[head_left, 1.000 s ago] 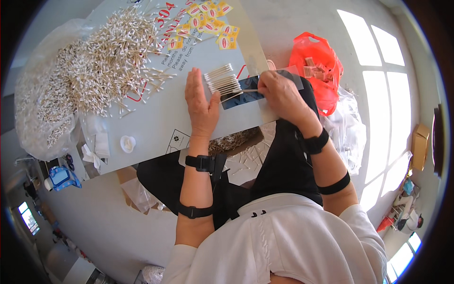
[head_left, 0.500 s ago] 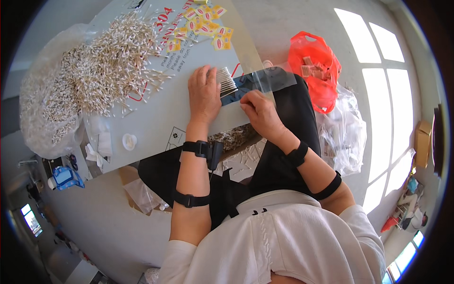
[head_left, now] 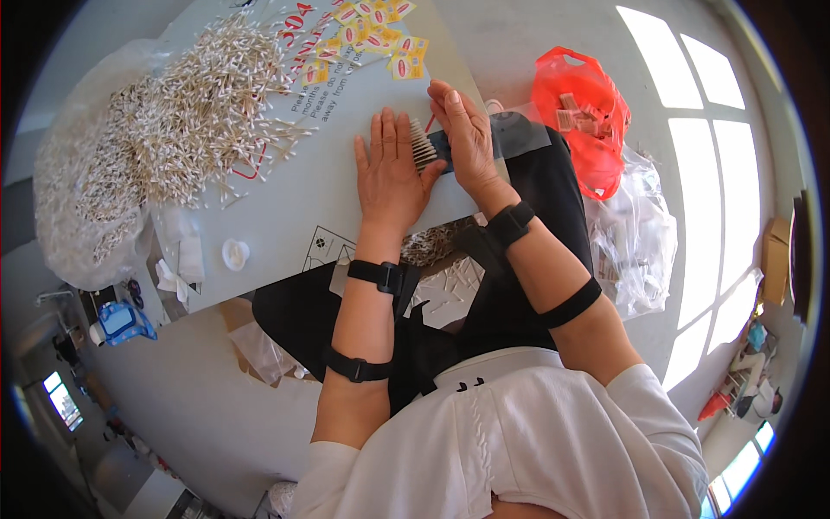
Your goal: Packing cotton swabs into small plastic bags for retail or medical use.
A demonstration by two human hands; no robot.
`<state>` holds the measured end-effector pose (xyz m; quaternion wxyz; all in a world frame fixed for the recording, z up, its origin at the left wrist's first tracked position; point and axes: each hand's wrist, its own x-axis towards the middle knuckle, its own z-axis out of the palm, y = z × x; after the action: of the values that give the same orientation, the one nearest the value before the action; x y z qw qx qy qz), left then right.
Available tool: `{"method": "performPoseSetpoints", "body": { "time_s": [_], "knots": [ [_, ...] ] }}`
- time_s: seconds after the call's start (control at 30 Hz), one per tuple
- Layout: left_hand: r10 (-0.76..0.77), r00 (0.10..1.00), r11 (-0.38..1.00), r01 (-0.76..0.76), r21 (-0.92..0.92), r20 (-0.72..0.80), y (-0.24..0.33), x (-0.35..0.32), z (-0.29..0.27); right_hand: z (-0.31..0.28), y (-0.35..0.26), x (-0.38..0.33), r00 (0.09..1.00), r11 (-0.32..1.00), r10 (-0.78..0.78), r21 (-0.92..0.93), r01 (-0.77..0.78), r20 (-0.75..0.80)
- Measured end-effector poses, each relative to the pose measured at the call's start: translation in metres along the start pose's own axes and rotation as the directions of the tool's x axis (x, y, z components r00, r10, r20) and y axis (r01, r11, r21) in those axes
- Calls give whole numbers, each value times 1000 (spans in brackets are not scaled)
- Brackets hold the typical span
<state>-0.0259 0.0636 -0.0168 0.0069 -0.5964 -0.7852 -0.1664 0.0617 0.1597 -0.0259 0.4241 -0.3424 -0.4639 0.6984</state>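
Note:
A row of cotton swabs (head_left: 421, 144) lies side by side on the table, between my two hands. To its left, my left hand (head_left: 389, 177) is laid flat with the fingers spread and the thumb pointing toward the swabs' near ends. My right hand (head_left: 468, 143) stands on its edge at the right of the row, fingers stretched out and holding nothing. Under and beyond the right hand is a clear plastic bag (head_left: 521, 131), partly hidden by it, whose end hangs over my dark-trousered knee. A large loose heap of cotton swabs (head_left: 203, 117) spreads across the table's left side.
Small yellow-and-white packets (head_left: 380, 36) lie at the far side. A white round cap (head_left: 235, 255) sits near the front edge. More swabs lie in a box (head_left: 432, 246) below the edge. A red plastic bag (head_left: 581, 112) and clear bags (head_left: 635, 238) stand right, a blue pack (head_left: 121, 323) left.
My right hand has moved away from me and opened from a pinch to straight fingers. My left hand has shifted slightly right and spread its fingers beside the swabs.

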Motion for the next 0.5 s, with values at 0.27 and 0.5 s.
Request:
{"method": "performPoseSetpoints", "body": {
  "time_s": [0.27, 0.5],
  "knots": [
    [-57, 989, 957, 15, -288, -136, -14, 2, 8, 7, 3, -11, 996, 992, -80, -96, 83, 34],
    [-418, 899, 448, 82, -890, -127, -3, 14, 16, 16, 20, -8, 962, 931, -273, -246, 270, 22]
  ]
}}
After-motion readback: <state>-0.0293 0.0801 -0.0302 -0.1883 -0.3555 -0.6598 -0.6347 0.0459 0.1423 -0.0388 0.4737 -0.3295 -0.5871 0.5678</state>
